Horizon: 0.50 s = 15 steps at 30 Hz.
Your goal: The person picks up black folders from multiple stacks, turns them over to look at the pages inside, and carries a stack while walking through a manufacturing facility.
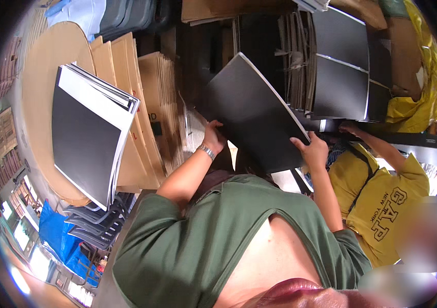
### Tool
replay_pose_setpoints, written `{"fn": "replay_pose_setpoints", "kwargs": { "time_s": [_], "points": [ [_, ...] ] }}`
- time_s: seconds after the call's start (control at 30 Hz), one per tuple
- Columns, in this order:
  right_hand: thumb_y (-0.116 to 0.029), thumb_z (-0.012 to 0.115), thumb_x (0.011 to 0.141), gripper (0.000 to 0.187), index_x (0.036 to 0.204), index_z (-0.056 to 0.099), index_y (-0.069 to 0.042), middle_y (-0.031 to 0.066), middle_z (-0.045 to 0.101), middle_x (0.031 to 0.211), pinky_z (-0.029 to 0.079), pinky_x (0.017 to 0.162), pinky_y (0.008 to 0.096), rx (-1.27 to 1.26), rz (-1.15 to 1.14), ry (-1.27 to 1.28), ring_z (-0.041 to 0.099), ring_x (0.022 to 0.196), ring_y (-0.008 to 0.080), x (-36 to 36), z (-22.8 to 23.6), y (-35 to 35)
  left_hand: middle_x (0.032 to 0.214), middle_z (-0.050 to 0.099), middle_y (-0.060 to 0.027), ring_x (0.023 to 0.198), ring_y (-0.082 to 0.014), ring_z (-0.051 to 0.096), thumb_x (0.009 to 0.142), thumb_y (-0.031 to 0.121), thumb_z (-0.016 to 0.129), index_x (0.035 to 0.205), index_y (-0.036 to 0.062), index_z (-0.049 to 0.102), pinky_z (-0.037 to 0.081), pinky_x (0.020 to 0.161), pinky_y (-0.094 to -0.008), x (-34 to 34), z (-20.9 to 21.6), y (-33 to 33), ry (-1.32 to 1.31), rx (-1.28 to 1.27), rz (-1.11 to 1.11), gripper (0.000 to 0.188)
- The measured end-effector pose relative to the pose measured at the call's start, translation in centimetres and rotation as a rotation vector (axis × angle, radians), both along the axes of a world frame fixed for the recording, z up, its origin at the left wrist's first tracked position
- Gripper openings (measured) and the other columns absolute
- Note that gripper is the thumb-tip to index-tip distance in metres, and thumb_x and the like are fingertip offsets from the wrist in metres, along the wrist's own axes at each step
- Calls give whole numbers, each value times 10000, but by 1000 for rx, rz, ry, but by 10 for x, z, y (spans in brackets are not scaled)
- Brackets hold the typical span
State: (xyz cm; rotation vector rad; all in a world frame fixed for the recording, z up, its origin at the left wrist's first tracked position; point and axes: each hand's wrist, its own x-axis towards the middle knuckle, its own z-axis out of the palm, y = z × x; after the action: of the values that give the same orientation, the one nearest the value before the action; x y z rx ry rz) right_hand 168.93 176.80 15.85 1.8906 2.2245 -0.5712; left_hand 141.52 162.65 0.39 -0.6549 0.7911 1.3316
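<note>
A large black board (254, 110) with a pale edge is held tilted in front of my body by both hands. My left hand (214, 137), with a metal watch at the wrist, grips its lower left edge. On the opposite edge my right hand (313, 151) is closed, its thumb lying on the black face. To the left leans a stack of similar black boards (82, 136), with white sheets showing along its top. At the upper right stand tied bundles of black boards (340, 64). The fingers beneath the held board are hidden.
Flattened cardboard (136, 149) and a round tan panel (31, 92) stand behind the left stack. Grey stacked chairs (95, 223) and a blue bag (52, 231) are lower left. A co-worker in a yellow shirt (377, 200) reaches forward close at my right. Yellow plastic (418, 110) hangs beyond.
</note>
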Motion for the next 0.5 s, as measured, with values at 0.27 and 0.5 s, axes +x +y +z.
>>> {"fn": "replay_pose_setpoints", "kwargs": {
  "time_s": [0.27, 0.5],
  "points": [
    [-584, 686, 728, 539, 727, 613, -49, 144, 615, 705, 472, 586, 418, 518, 248, 31, 596, 645, 355, 12, 155, 175, 1238, 546, -110, 1176, -311, 478, 848, 154, 557, 1195, 54, 507, 347, 1052, -468, 84, 139, 85, -124, 317, -174, 365],
    [-668, 511, 819, 741, 1334, 483, -134, 90, 451, 1394, 298, 1054, 513, 503, 345, -143, 399, 1289, 337, 51, 67, 300, 1334, 485, -73, 1091, -208, 518, 972, 337, 491, 1306, 40, 443, 404, 972, -360, 158, 117, 121, -1, 350, -716, 450]
  ]
}}
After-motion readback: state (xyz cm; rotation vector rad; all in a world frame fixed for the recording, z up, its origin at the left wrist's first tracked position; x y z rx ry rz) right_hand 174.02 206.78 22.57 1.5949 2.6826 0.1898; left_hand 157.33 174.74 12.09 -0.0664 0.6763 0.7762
